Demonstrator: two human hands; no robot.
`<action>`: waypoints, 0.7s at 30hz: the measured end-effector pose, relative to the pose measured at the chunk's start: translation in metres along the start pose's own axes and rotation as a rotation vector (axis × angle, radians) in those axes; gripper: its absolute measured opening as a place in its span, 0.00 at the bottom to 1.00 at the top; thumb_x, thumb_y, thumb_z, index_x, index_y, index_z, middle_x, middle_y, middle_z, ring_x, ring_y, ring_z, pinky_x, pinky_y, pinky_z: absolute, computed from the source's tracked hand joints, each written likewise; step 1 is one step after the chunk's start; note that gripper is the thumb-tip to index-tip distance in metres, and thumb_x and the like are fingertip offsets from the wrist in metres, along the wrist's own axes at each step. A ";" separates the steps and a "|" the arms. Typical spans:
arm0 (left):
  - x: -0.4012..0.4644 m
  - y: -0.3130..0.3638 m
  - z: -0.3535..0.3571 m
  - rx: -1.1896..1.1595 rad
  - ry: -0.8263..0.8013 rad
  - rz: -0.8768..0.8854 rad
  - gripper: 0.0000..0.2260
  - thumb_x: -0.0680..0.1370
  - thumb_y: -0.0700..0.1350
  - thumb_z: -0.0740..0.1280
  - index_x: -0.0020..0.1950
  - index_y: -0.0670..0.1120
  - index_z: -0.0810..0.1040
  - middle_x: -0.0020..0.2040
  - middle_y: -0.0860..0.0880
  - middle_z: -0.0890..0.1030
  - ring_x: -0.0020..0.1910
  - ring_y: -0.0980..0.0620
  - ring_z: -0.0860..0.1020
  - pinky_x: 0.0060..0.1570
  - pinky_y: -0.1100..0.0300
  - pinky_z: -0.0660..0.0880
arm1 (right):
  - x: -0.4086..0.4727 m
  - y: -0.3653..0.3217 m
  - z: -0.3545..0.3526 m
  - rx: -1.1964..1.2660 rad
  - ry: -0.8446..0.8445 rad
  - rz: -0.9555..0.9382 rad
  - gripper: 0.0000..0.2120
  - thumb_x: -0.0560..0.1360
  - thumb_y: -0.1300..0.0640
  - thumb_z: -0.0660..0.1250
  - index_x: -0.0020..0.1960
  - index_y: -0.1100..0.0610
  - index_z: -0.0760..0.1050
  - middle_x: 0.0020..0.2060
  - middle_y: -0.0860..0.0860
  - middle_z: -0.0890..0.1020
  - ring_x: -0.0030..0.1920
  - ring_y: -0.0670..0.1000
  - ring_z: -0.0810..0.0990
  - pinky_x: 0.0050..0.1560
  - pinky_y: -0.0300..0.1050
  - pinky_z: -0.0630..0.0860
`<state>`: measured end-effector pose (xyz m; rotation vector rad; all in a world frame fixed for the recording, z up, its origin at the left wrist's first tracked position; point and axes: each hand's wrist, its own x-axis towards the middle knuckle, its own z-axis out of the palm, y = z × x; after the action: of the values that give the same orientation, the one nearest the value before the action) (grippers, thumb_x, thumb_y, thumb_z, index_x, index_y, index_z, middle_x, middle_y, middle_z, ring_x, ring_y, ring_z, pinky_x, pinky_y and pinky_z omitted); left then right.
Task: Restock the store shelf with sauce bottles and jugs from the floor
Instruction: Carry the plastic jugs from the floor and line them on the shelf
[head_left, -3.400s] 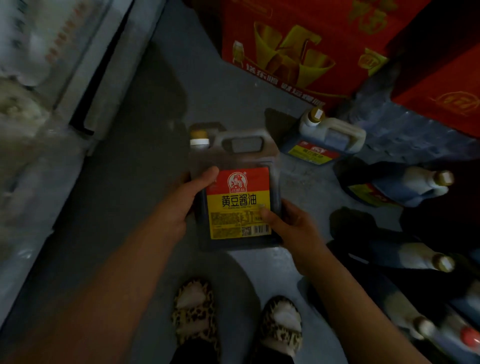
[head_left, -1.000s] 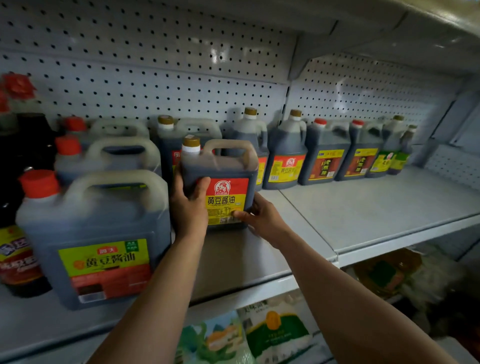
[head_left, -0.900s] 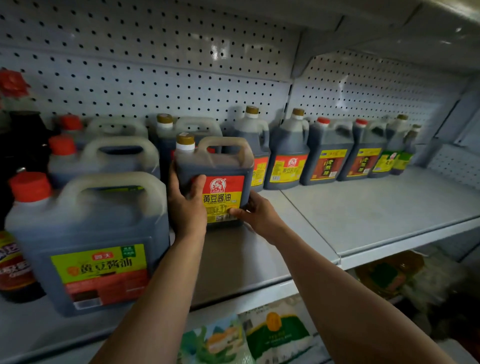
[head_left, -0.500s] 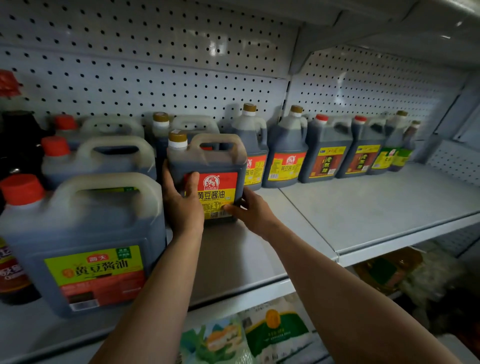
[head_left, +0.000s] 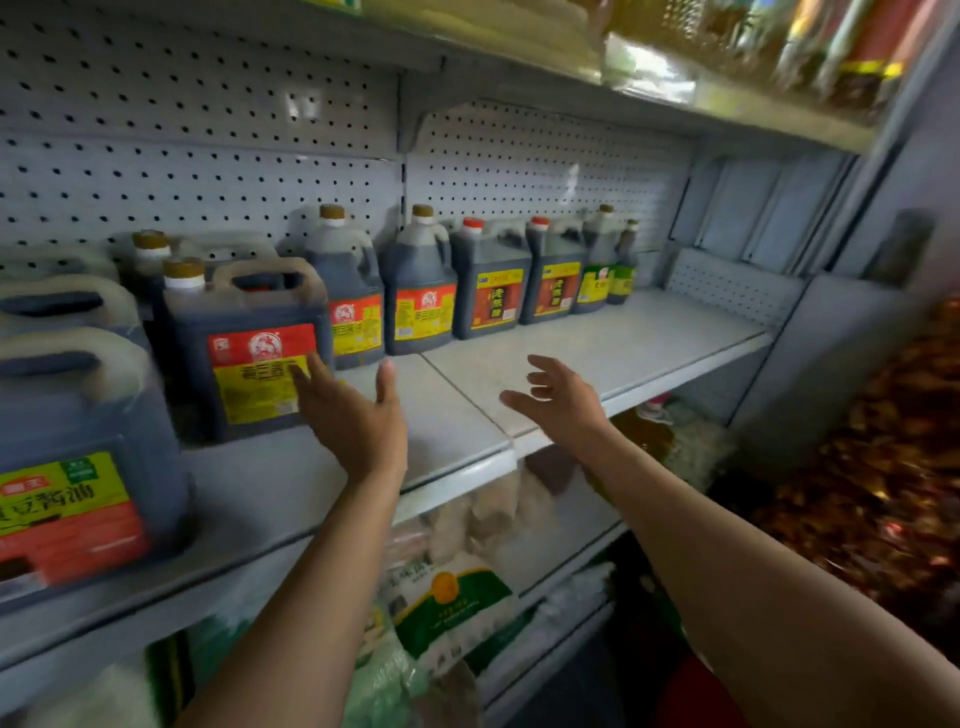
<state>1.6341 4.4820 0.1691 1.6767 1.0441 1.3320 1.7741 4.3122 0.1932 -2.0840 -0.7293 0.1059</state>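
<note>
Shelf (head_left: 597, 343) | jug (head_left: 244, 343) upright; label outward | hands off

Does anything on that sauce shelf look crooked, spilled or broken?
Nothing stands out. The jugs stand upright on the shelf, labels facing out, with no spill visible. The front jug sits ahead of the back row. Both hands, left and right, are empty.

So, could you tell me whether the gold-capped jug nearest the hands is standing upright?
Upright: the gold-capped jug stands on the shelf, cap up.
</note>
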 end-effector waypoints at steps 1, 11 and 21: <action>-0.018 0.011 0.009 0.001 -0.081 0.006 0.36 0.77 0.52 0.71 0.78 0.37 0.61 0.77 0.34 0.60 0.77 0.37 0.58 0.73 0.49 0.54 | -0.013 0.009 -0.020 -0.025 0.018 0.017 0.36 0.72 0.45 0.78 0.75 0.52 0.69 0.65 0.52 0.79 0.60 0.51 0.79 0.59 0.43 0.76; -0.215 0.093 0.062 0.058 -0.835 0.140 0.24 0.72 0.55 0.76 0.65 0.49 0.78 0.61 0.42 0.76 0.61 0.44 0.74 0.61 0.54 0.72 | -0.170 0.121 -0.195 -0.391 0.229 0.202 0.35 0.66 0.36 0.76 0.68 0.49 0.74 0.63 0.50 0.78 0.61 0.53 0.77 0.55 0.45 0.74; -0.401 0.114 0.113 0.189 -1.240 0.293 0.25 0.72 0.55 0.76 0.67 0.53 0.74 0.64 0.44 0.71 0.64 0.43 0.72 0.62 0.55 0.70 | -0.330 0.243 -0.282 -0.508 0.279 0.580 0.35 0.71 0.37 0.75 0.73 0.48 0.70 0.66 0.54 0.77 0.68 0.58 0.70 0.62 0.51 0.72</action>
<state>1.7100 4.0620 0.1002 2.3017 0.1718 0.1320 1.7092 3.8264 0.1066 -2.6732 0.0486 -0.0587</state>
